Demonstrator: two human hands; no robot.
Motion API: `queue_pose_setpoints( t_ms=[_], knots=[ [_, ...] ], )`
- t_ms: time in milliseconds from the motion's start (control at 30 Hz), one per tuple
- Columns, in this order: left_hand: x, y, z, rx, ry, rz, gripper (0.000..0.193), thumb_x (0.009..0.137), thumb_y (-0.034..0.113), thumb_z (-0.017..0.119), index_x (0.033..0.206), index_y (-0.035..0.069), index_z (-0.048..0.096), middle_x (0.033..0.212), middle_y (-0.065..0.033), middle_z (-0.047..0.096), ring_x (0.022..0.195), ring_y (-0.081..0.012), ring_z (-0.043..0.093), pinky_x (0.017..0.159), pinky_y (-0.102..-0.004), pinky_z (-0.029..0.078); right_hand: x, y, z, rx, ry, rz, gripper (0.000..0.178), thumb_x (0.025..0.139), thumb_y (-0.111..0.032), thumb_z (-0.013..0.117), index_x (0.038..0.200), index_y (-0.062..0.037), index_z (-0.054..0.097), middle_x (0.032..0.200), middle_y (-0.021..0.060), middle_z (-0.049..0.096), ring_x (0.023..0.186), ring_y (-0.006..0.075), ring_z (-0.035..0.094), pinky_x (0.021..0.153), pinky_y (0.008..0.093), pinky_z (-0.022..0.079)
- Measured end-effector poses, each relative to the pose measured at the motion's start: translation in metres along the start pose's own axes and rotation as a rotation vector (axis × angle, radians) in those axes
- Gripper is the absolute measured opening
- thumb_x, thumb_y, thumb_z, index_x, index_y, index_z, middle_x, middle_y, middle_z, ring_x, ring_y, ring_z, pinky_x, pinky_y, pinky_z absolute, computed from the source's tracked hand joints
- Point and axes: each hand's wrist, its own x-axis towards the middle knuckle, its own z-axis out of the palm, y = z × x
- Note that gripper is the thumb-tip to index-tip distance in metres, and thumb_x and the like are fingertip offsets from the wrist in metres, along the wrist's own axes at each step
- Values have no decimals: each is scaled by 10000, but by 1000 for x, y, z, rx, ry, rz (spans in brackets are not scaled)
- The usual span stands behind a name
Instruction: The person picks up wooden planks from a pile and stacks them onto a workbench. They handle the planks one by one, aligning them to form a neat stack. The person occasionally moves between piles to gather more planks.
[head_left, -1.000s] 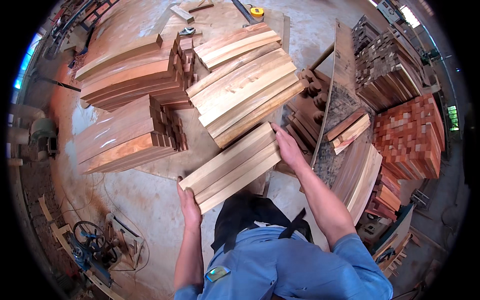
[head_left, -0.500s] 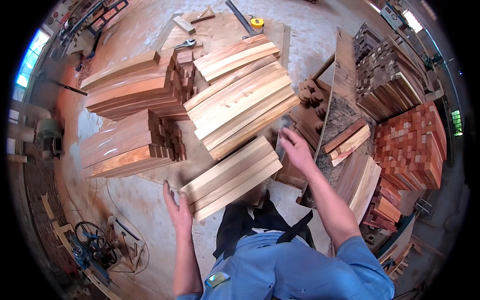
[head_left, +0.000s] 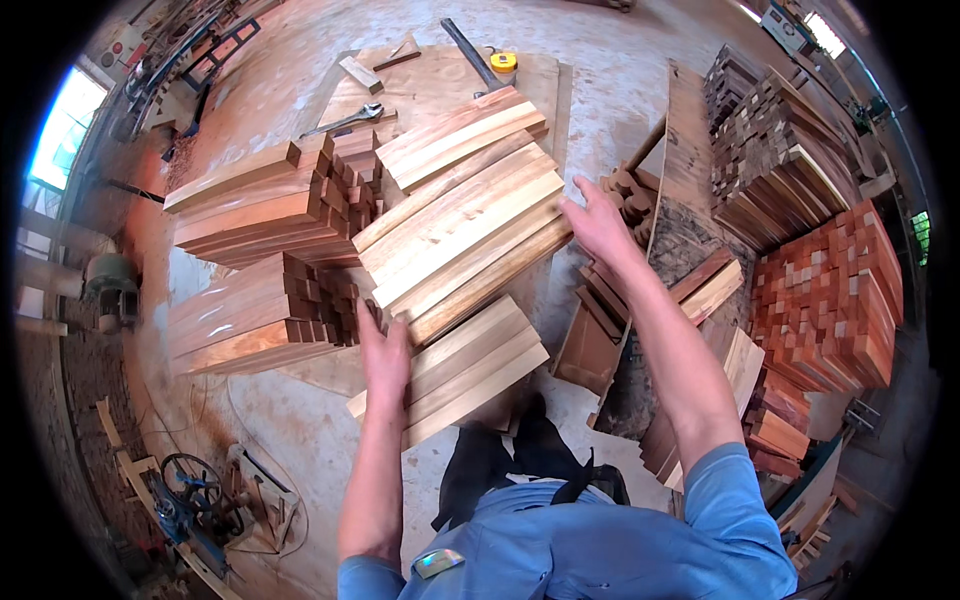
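In the head view, the middle stack (head_left: pixel 470 215) is made of long, straight, pale boards with smooth faces, streaky grain and one browner board along the near side. Just nearer the body lie the lower boards (head_left: pixel 455 370), paler and flat, side by side. The left hand (head_left: pixel 385 350) is at the near left corner of the middle stack, and the right hand (head_left: pixel 602 222) is at its right end; the fingers of both are spread and unclenched (whether the tips press on the wood, I cannot tell). To the left are blocky piles of reddish boards (head_left: pixel 245 310) with stepped ends, and beyond them a metal wrench (head_left: pixel 345 120), a hammer (head_left: pixel 470 55) and a rounded yellow tape measure (head_left: pixel 503 63). The left hand and wrist cover part of the lower boards, the right forearm crosses some offcuts (head_left: pixel 712 288), and the dark rim cuts off the machines at the far left. One second ago both hands held the lower boards by their ends, and half a second ago they were let go; now the hands are farther forward, at the middle stack.
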Motion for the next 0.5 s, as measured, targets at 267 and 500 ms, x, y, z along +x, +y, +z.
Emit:
queue_pose_setpoints(
  t_ms=[267,500],
  knots=[
    [11,29,27,384,23,-1,730,954,131,550,1514,-136,165,1495,-363,371,1405,-434,382,1168,-387,293,46,-17,14,140,-64,21,693,937,-405,586,1408,89,469,1337,328,571,1271,387,563,1075,375,416],
    [27,62,30,984,62,500,866,808,174,767,1464,-116,283,1481,-368,354,1407,-493,333,1175,-517,268,53,-11,-6,203,-3,100,644,950,-414,593,1349,88,532,1322,298,597,1250,343,587,1054,383,437]
  ],
)
